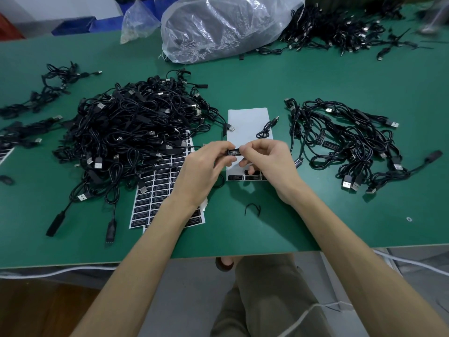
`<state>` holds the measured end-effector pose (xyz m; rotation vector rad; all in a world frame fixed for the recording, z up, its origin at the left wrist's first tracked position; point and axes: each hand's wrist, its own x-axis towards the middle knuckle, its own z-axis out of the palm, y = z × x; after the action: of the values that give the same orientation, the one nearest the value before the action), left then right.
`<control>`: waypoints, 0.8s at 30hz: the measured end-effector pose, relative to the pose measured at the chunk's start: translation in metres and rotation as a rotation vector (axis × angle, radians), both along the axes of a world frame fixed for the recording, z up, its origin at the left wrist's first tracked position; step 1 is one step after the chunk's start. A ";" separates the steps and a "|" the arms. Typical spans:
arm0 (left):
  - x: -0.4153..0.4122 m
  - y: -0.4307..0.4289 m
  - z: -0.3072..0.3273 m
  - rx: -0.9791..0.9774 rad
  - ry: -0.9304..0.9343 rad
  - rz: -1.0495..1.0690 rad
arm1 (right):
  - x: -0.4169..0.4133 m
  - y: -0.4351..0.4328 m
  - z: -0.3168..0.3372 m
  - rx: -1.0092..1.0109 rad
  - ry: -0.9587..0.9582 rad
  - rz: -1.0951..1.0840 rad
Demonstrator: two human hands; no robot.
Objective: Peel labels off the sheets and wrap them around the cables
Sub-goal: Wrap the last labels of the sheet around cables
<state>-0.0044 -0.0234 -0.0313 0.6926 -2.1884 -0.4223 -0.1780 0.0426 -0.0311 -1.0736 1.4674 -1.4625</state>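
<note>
Left hand (204, 166) and right hand (264, 161) pinch one black label (233, 152) in curled fingers (218, 147) over the sheet (247, 117).

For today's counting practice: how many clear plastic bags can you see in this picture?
2. A large plastic bag lies at the table's far side, middle; a small plastic bag stands just left of it. The blurred far right corner could hide more.
</note>
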 end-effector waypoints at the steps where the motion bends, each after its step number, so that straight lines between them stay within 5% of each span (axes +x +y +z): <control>1: 0.000 0.000 0.000 0.008 0.006 0.004 | 0.000 0.000 0.000 -0.002 -0.002 0.001; 24: -0.001 0.000 0.000 0.034 0.045 -0.003 | -0.001 -0.001 0.001 -0.005 -0.087 0.011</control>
<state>-0.0057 -0.0237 -0.0316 0.6925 -2.1446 -0.4730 -0.1795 0.0420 -0.0306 -1.0070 1.3959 -1.4879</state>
